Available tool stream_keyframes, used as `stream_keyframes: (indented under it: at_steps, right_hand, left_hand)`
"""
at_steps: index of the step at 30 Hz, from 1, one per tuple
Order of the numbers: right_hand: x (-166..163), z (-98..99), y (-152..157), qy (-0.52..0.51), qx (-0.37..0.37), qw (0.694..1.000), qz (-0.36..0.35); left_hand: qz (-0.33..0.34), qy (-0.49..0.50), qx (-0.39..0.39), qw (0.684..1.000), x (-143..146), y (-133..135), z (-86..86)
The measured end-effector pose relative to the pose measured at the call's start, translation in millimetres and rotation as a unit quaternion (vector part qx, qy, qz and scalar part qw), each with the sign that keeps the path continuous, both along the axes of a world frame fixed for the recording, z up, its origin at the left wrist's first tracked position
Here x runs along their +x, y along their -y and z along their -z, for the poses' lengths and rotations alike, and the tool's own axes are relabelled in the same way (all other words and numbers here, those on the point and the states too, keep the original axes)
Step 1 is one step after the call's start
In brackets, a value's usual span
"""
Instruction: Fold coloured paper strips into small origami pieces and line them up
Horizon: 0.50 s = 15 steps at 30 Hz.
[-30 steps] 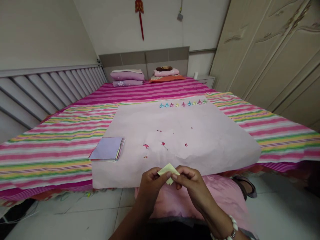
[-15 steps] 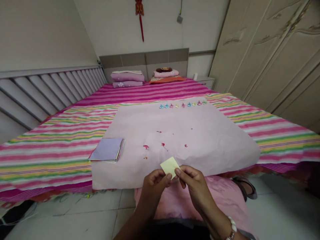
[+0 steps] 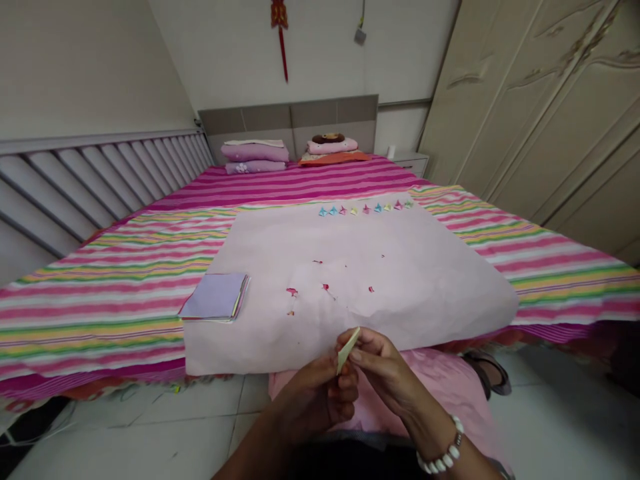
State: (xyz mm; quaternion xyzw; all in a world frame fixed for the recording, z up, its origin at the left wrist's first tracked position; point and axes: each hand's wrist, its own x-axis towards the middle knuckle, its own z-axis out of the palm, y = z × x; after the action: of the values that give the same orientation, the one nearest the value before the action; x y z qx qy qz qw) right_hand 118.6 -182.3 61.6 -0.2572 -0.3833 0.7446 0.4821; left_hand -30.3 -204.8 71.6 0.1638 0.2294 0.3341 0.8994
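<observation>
A small piece of folded pale yellow paper [image 3: 349,349] is pinched between both hands, turned nearly edge-on to me. My left hand [image 3: 320,390] grips its lower left side with thumb and curled fingers. On the upper right, my right hand [image 3: 379,360] holds it between thumb and fingers. Both hands are just above the near edge of a large pale sheet [image 3: 260,347], over a pink cushion [image 3: 443,393] on my lap. Small red scraps [image 3: 326,287] lie on the sheet beyond my hands.
A stack of coloured paper [image 3: 213,297] with a lilac top sheet lies at the sheet's left edge. Several small folded paper pieces [image 3: 367,209] stand in a row along the far edge. Striped bedding [image 3: 100,280] surrounds the sheet; a wardrobe [image 3: 540,120] stands right.
The yellow paper has turned from facing me as a flat diamond to a narrow, nearly edge-on view. My left hand has dropped and rotated, its fingers now curled beneath the paper.
</observation>
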Motion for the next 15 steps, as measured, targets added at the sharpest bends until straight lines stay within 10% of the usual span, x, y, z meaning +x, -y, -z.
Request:
stream_keyframes:
  at_steps: [6,11,15]
  right_hand:
    - [1,-1.6,-1,-0.002,-0.011,1.0,0.0]
    - [5,-0.3,-4,0.028,-0.043,0.997,0.054]
    - [3,0.1,-3,0.05,-0.053,0.997,0.04]
  left_hand:
    - [0.006,-0.129,0.058,0.99,-5,-7,7.2]
    - [-0.15,-0.273,0.186,0.932,-21,-16,1.6]
    - [-0.151,-0.317,0.27,0.897,-27,-18,-10.2]
